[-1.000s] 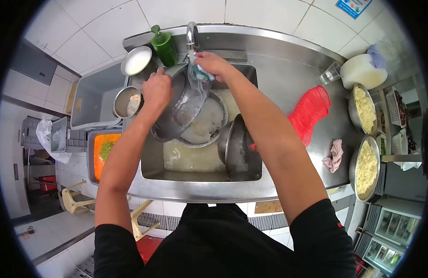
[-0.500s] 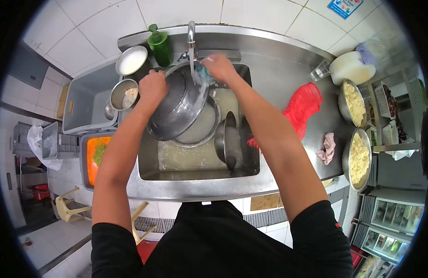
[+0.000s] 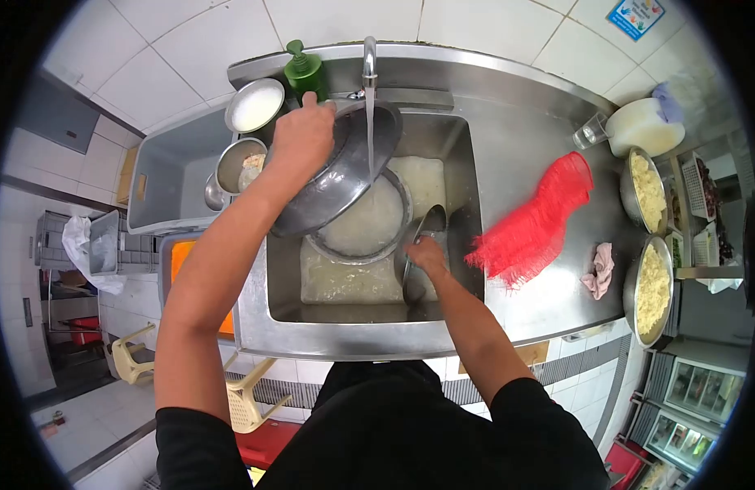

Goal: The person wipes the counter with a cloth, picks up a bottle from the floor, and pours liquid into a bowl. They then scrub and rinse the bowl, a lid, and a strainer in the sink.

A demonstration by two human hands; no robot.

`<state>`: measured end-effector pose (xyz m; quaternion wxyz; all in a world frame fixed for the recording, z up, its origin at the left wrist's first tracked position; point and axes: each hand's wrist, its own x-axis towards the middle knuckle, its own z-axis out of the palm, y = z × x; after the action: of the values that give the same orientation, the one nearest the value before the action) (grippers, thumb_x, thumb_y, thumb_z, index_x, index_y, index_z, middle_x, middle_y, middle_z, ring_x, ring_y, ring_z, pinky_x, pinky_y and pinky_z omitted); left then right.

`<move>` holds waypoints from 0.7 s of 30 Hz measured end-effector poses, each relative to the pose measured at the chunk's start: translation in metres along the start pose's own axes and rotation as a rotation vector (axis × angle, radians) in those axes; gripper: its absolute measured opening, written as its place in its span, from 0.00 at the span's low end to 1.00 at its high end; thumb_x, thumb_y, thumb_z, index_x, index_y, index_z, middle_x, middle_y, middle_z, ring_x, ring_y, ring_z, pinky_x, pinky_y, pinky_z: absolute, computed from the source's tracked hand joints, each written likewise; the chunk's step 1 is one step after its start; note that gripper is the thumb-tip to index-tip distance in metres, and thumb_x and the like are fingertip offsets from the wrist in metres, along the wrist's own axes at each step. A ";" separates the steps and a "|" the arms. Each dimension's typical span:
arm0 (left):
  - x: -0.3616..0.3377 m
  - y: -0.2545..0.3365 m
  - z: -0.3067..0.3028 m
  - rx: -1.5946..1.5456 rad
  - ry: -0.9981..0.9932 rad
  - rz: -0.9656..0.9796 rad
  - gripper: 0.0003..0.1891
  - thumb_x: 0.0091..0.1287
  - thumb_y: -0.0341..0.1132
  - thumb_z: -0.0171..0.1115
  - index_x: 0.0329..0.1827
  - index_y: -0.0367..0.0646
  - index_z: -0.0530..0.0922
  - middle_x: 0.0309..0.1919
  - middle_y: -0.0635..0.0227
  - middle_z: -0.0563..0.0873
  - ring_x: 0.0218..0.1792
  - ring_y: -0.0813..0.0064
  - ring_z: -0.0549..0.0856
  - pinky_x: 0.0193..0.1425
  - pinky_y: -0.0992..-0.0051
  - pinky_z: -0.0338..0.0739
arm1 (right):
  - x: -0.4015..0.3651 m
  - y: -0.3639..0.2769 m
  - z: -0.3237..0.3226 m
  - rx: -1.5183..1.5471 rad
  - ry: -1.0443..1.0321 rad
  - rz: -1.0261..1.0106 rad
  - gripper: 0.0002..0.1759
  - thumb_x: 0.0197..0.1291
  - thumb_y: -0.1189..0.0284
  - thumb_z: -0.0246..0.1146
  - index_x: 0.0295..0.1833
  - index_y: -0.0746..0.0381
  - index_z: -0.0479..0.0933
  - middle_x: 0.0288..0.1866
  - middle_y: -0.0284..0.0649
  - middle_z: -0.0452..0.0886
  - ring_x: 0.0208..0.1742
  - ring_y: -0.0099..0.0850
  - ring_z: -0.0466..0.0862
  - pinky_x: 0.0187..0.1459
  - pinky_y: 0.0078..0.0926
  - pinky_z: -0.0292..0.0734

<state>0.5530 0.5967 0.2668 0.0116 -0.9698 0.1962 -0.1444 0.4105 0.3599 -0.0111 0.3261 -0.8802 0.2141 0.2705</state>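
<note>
At the far left a grey tub (image 3: 169,175) and two small steel bowls (image 3: 240,163) sit beside the sink (image 3: 353,339). The left hand (image 3: 304,135) has its grip closed over the rim of a steel pot (image 3: 336,184), which it holds tilted on its side above the sink, mouth toward the faucet (image 3: 369,61). The water stream (image 3: 369,122) falls into the pot. Below it sits a round basin (image 3: 365,224) of cloudy water.

The rinse would go best with the pot turned slowly so the stream sweeps the whole inner wall. Its lip should stay over the basin so runoff misses the counter (image 3: 508,155). A wet rim is slippery, so the thumb wants to stay hooked inside.

Lower right in the sink, the right hand (image 3: 426,255) rests on a steel bowl (image 3: 432,222) standing on edge. I cannot tell whether its grip has closed. A red mesh bag (image 3: 541,220) lies further right.
</note>
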 end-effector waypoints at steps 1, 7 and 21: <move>0.002 0.003 -0.002 -0.003 -0.011 0.016 0.12 0.56 0.28 0.63 0.44 0.41 0.81 0.45 0.54 0.77 0.33 0.56 0.88 0.34 0.62 0.84 | -0.008 0.001 0.006 0.013 0.055 0.024 0.35 0.50 0.51 0.64 0.60 0.61 0.78 0.59 0.54 0.80 0.61 0.48 0.80 0.61 0.44 0.73; 0.020 0.019 -0.037 0.031 0.044 0.052 0.08 0.57 0.28 0.63 0.39 0.40 0.83 0.43 0.54 0.79 0.35 0.54 0.88 0.36 0.61 0.84 | -0.073 -0.065 -0.015 -0.130 0.113 -0.123 0.24 0.55 0.56 0.63 0.54 0.58 0.79 0.56 0.51 0.81 0.57 0.47 0.82 0.56 0.44 0.77; 0.017 0.023 -0.062 0.125 -0.026 0.006 0.18 0.57 0.29 0.62 0.52 0.47 0.81 0.44 0.54 0.82 0.37 0.53 0.87 0.40 0.58 0.82 | -0.057 -0.086 -0.096 0.263 0.448 -0.485 0.29 0.61 0.52 0.62 0.60 0.60 0.76 0.56 0.52 0.79 0.55 0.49 0.81 0.56 0.40 0.75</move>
<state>0.5414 0.5712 0.3292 0.0753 -0.9684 0.1895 -0.1439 0.4465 0.3651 0.1247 0.4362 -0.8934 0.0980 -0.0445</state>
